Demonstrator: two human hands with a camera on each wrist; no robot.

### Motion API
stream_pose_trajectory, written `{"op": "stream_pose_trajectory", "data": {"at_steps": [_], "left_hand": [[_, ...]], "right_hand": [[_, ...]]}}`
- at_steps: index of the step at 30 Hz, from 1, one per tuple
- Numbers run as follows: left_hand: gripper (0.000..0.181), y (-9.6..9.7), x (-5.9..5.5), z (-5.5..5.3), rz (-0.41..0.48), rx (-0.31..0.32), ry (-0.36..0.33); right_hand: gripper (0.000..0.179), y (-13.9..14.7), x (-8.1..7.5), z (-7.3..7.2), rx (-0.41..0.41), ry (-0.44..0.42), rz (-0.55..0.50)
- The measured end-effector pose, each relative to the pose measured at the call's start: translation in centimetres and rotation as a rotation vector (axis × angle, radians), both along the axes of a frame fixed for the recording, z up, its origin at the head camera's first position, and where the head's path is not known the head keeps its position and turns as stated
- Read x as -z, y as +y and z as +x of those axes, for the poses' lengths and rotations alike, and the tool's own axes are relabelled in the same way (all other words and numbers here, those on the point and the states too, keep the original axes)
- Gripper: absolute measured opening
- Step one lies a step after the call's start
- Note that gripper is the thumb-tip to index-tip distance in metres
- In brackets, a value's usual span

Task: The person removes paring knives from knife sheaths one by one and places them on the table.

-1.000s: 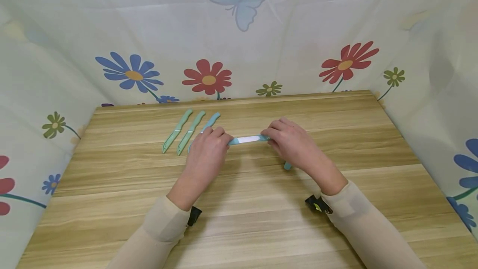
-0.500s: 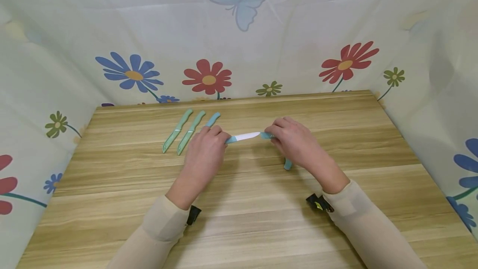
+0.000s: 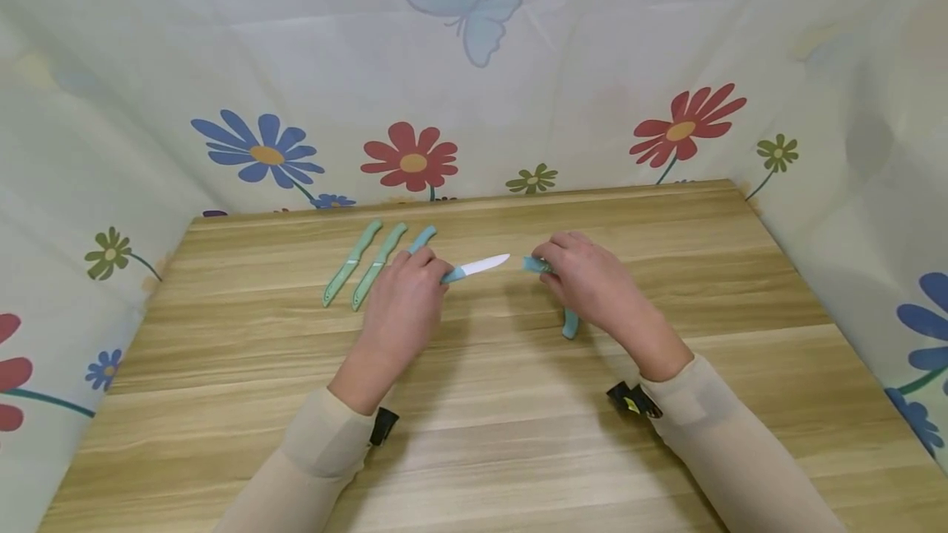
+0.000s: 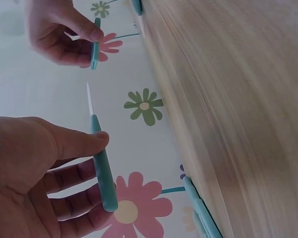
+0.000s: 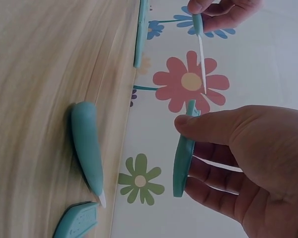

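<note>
In the head view my left hand (image 3: 406, 303) pinches the blue handle of a small knife (image 4: 105, 173), and its bare white blade (image 3: 486, 264) points right. Facing the tip, with a short gap between, is a blue blade sheath (image 5: 183, 158) that my right hand (image 3: 588, 282) holds between thumb and fingers. Below the right hand, a second blue-handled knife (image 5: 87, 144) lies on the table, showing a bit of white blade. Close to it in the right wrist view is another sheath (image 5: 78, 221), cut off by the frame's edge.
Two green sheathed knives (image 3: 354, 263) (image 3: 380, 266) lie side by side on the wooden table (image 3: 489, 451), left of my left hand. A blue knife (image 3: 424, 238) beside them is partly hidden behind that hand. A flower-printed curtain (image 3: 585, 105) encloses the table's back and sides.
The knife's blade has come out of the sheath and its tip has tilted up. Left hand and knife have shifted slightly left, the right hand with the sheath slightly right, widening the gap.
</note>
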State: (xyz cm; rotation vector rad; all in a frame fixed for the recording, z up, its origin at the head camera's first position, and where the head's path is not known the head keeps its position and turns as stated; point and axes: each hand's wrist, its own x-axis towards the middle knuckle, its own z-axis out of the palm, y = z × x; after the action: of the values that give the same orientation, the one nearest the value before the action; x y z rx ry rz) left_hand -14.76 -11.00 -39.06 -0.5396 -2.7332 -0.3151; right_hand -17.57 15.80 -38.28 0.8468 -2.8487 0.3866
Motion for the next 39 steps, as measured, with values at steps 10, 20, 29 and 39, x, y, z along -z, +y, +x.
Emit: {"op": "stream_pose_trajectory", "data": {"at_steps": [10,20,29,39], "left_hand": [[0.016,0.6,0.0,-0.4,-0.001,-0.001,-0.007],[0.014,2.4,-0.2,-0.9,-0.011,-0.024,-0.07],[0.01,4.4,0.4,-1.4,-0.093,-0.061,-0.104],[0.011,6.1,1.1,-1.9,-0.046,-0.114,-0.183]], "right_hand": [[0.03,0.4,-0.3,-0.3,0.1,-0.129,-0.064],[0.031,0.5,-0.4,-0.5,0.185,-0.225,-0.114],[0.03,0.1,-0.1,-0.4,0.249,-0.238,-0.093],[0.029,-0.5,0.3,-0.5,0.338,-0.256,-0.036]]}}
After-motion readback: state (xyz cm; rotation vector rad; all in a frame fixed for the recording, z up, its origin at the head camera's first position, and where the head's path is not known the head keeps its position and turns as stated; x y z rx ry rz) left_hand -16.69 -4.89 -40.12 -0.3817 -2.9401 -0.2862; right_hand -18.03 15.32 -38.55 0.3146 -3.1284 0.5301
